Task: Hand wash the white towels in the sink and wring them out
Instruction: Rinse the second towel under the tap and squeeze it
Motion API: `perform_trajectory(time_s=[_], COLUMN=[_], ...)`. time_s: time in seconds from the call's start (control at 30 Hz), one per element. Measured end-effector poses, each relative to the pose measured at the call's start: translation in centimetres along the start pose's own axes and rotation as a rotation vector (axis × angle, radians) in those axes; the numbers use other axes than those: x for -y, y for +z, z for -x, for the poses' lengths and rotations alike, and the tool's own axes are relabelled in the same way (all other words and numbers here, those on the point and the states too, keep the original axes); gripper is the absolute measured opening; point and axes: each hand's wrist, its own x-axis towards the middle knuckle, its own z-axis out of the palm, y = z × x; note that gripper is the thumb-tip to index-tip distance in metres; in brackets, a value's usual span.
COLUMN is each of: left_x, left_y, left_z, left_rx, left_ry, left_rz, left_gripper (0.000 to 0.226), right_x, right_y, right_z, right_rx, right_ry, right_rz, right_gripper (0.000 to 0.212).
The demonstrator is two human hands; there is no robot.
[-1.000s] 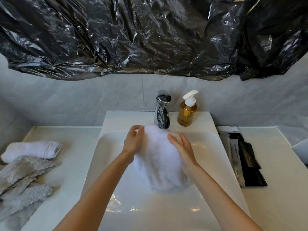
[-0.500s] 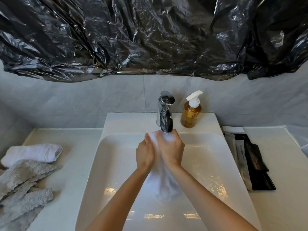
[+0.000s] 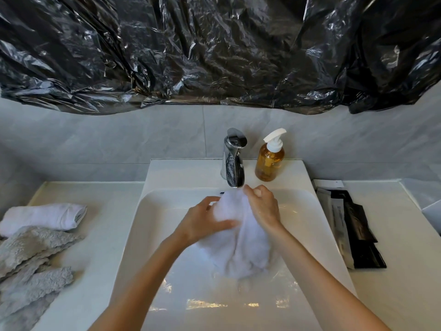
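Observation:
A wet white towel (image 3: 241,247) hangs bunched over the white sink (image 3: 155,235), just below the chrome faucet (image 3: 233,158). My left hand (image 3: 202,222) grips the towel's left side, thumb across the cloth. My right hand (image 3: 262,206) grips its upper right part, fingers curled over the top near the spout. The towel's lower end droops toward the basin floor. A second white towel (image 3: 45,217) lies rolled on the counter at the far left.
An amber soap pump bottle (image 3: 270,158) stands right of the faucet. Grey fluffy cloths (image 3: 31,266) lie at the left counter edge. Black and silver sachets (image 3: 350,225) are stacked right of the sink. Black plastic sheeting (image 3: 214,51) covers the wall above.
My hands, pressed together on the towel half a second ago, have spread apart. The left hand slid down and left, and the towel bulges wider between them.

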Motion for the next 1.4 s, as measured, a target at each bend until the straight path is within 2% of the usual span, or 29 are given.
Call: perform_trajectory(time_s=[0.07,0.17,0.27,0.37,0.4,0.47,0.53,0.67,0.77,0.83,0.9,0.97,1.07,1.13,1.23,1.33,1.4], left_x=[0.1,0.4,0.1,-0.6,-0.8,-0.6,0.4,4.1,6.0,6.6,6.8,6.9,5.5,4.7,3.4,1.0,-0.3], left_y=[-1.3,-2.6,-2.8,-2.8,-2.7,-2.3,-1.2,1.6,3.0,3.5,3.7,3.8,3.5,3.4,2.7,1.5,0.6], left_z=[0.6,1.7,3.0,3.2,3.0,2.3,1.6,1.3,1.4,1.5,1.4,0.7,0.8,1.0,1.4,2.4,2.9], left_rx=[0.041,0.014,0.019,0.053,0.04,-0.037,-0.08,-0.023,0.109,0.116,0.018,-0.043,-0.1,-0.144,-0.127,-0.187,-0.156], left_ry=[0.037,0.121,0.116,0.02,-0.002,-0.009,0.038,0.143,0.187,0.226,0.348,0.45,0.535,0.503,0.373,0.359,0.366], left_rz=[-0.195,-0.309,-0.246,-0.114,-0.106,-0.169,-0.286,-0.5,-0.692,-0.807,-0.895,-0.951,-0.955,-0.829,-0.531,-0.231,-0.107], left_gripper=[0.074,0.066,0.045,0.035,0.037,0.046,0.059,0.077,0.096,0.107,0.113,0.096,0.051,0.03,0.036,0.028,0.023], right_x=[-0.5,-0.8,-0.9,-1.2,-1.4,-2.0,-3.0,-5.1,-6.4,-7.1,-7.5,-7.4,-6.9,-6.6,-6.1,-4.6,-3.2], right_y=[-1.6,-3.5,-5.1,-6.1,-6.2,-5.8,-4.9,-3.2,-3.0,-2.9,-2.5,-1.9,-1.6,-2.3,-4.0,-5.2,-5.9], right_z=[0.5,1.8,2.7,2.5,2.3,2.2,2.3,3.3,3.8,3.8,3.4,3.1,3.3,3.9,4.7,5.1,5.3], right_rx=[0.06,0.097,0.181,0.283,0.292,0.284,0.265,0.359,0.479,0.526,0.518,0.515,0.472,0.402,0.316,0.216,0.19], right_ry=[-0.089,-0.238,-0.211,-0.122,-0.101,-0.085,-0.134,-0.309,-0.369,-0.349,-0.411,-0.477,-0.417,-0.335,-0.33,-0.462,-0.546], right_rz=[0.143,0.297,0.323,0.313,0.303,0.265,0.271,0.595,0.851,0.998,1.099,1.139,1.089,0.943,0.753,0.497,0.326], right_gripper=[0.038,0.043,0.049,0.067,0.065,0.047,0.037,0.056,0.068,0.067,0.059,0.046,0.038,0.038,0.038,0.039,0.034])
